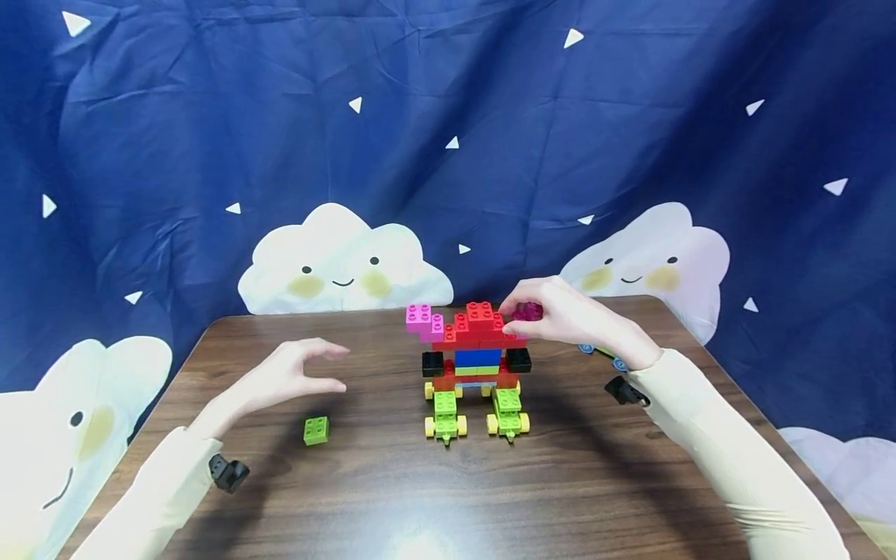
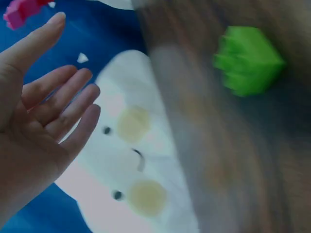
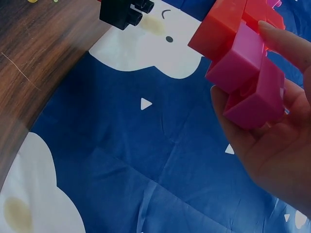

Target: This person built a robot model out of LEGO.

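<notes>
A toy-brick build (image 1: pixel 476 341) stands on the table, with a red body, a blue brick (image 1: pixel 478 358) in its middle and black bricks (image 1: pixel 432 364) at its sides. Its base is lime-green wheeled bricks (image 1: pixel 446 416) with yellow wheels. Pink bricks (image 1: pixel 420 314) step out from its upper left. At its upper right my right hand (image 1: pixel 570 315) grips magenta bricks (image 3: pixel 265 94), which touch the red brick (image 3: pixel 218 29) in the right wrist view. Left of the build, my left hand (image 1: pixel 287 373) is held in the air, thumb and fingers apart, holding nothing.
A loose lime-green brick (image 1: pixel 316 430) lies on the wooden table (image 1: pixel 378 498), below the left hand in the head view. Behind the right forearm, a piece with blue wheels (image 1: pixel 619 363) is partly hidden. A blue cloud-patterned curtain (image 1: pixel 448 78) hangs behind the table.
</notes>
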A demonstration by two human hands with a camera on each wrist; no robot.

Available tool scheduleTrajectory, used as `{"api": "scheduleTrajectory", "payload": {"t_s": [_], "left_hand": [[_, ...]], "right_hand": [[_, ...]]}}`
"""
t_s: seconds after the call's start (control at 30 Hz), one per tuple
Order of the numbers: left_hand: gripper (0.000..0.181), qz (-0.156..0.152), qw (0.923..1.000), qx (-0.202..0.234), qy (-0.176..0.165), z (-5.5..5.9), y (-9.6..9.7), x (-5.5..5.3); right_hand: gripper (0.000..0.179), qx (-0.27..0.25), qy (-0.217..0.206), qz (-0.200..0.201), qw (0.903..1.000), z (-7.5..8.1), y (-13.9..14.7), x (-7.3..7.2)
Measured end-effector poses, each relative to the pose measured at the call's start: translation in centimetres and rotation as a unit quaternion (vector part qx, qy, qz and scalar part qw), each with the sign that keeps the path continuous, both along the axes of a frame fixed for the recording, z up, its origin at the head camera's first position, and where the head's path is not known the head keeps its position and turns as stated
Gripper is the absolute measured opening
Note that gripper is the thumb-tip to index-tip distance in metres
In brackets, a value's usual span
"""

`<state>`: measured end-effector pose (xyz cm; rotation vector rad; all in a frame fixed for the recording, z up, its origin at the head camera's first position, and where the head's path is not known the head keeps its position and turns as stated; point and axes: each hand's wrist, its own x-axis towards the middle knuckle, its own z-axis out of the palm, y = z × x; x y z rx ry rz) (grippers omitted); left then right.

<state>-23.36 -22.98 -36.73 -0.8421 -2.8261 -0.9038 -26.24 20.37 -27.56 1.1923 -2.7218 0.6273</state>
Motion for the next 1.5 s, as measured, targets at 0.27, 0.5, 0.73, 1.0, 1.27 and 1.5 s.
{"api": "scheduleTrajectory", "payload": {"t_s": [0.27, 0.5, 0.73, 1.0, 1.27, 1.5], "left_hand": [[0.052, -0.025, 0.9991, -0.013, -0.031, -3.9, -3.2, 1.2], [0.049, -0.045, 0.9948, -0.052, -0.076, -5.8, -4.8, 1.9], [0.036, -0.046, 0.9944, -0.087, -0.038, -7.1, -4.6, 1.6], [0.029, -0.052, 0.9956, -0.075, -0.023, -7.0, -4.6, 1.0], [0.027, -0.028, 0.9985, -0.040, -0.023, -3.8, -3.5, -0.1], [0.030, 0.009, 0.9996, -0.027, 0.005, 0.8, -1.6, -1.1]], "right_hand": [[0.022, -0.002, -0.004, -0.003, 1.0000, 0.0, 0.1, 0.0], [0.022, -0.002, -0.004, -0.003, 1.0000, 0.0, 0.1, 0.1], [0.023, 0.004, 0.004, -0.003, 1.0000, 0.0, 0.1, 0.0], [0.023, 0.004, 0.007, -0.001, 1.0000, -0.1, 0.1, 0.0], [0.023, 0.001, 0.005, -0.002, 1.0000, -0.1, 0.1, 0.0], [0.022, 0.001, 0.010, 0.002, 0.9999, -0.2, 0.2, -0.1]]}}
